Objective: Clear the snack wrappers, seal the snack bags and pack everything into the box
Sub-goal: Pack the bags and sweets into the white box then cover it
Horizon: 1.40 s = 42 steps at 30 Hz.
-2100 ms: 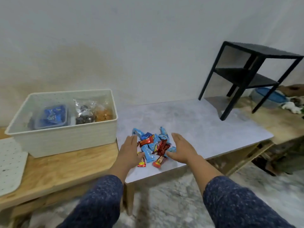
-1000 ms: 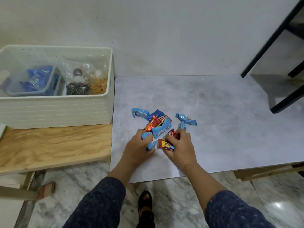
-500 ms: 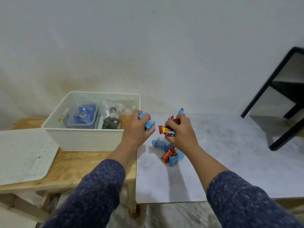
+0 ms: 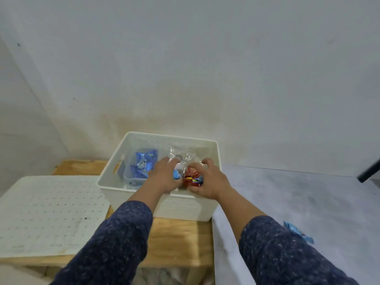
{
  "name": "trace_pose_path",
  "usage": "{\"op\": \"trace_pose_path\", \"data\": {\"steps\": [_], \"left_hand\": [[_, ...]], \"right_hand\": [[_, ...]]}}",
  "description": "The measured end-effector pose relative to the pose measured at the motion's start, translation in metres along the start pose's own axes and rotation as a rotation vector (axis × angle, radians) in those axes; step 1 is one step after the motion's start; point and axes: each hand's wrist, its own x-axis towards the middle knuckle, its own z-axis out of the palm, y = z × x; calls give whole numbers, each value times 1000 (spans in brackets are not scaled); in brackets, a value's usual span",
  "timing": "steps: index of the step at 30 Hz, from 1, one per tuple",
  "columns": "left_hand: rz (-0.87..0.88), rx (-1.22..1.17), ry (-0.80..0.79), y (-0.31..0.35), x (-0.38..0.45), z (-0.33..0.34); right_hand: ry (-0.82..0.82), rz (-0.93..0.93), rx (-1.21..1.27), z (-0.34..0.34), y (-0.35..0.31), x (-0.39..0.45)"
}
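Note:
Both my hands reach over the front rim of the white perforated box (image 4: 156, 204). My left hand (image 4: 164, 175) is curled around blue wrapped snacks (image 4: 176, 174). My right hand (image 4: 209, 179) grips red and yellow wrapped snacks (image 4: 192, 180). Inside the box stand a clear tub of blue packets (image 4: 144, 163) and clear snack bags (image 4: 182, 154) behind my fingers. One blue wrapper (image 4: 298, 232) lies on the grey board (image 4: 308, 202) beside my right sleeve.
The box's white perforated lid (image 4: 47, 212) lies flat on the wooden table (image 4: 174, 239) to the left of the box. A black table leg (image 4: 369, 171) shows at the right edge. A wall stands close behind the box.
Both hands lifted handfuls of wrapped snacks off the grey board and carried them left, into the white box. At least one blue wrapper stayed on the board.

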Motion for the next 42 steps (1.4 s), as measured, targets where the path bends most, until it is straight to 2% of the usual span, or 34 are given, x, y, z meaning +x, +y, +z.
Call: {"op": "trace_pose_path", "data": {"steps": [3, 8, 13, 17, 23, 27, 32, 34, 40, 42], "left_hand": [[23, 51, -80, -9, 2, 8], [120, -49, -30, 10, 11, 1], [209, -106, -14, 59, 9, 4], [305, -66, -23, 101, 3, 17], [344, -67, -3, 164, -12, 58], [286, -78, -12, 192, -33, 123], [111, 62, -155, 213, -45, 212], [96, 81, -191, 217, -47, 234], [119, 217, -222, 210, -30, 258], [125, 233, -215, 206, -24, 261]], "right_hand": [[-102, 54, -46, 0, 6, 2], [-13, 100, -48, -17, 28, -5], [18, 172, -86, -37, 66, -32], [15, 222, -90, -52, 104, -63], [-11, 270, -43, -60, 176, -107], [-122, 211, -74, -45, 232, -140], [-262, 116, -51, -10, 297, -170], [-295, 88, -3, 6, 314, -178], [-297, -10, 19, 57, 320, -172], [-249, -79, 16, 71, 315, -158]]}}
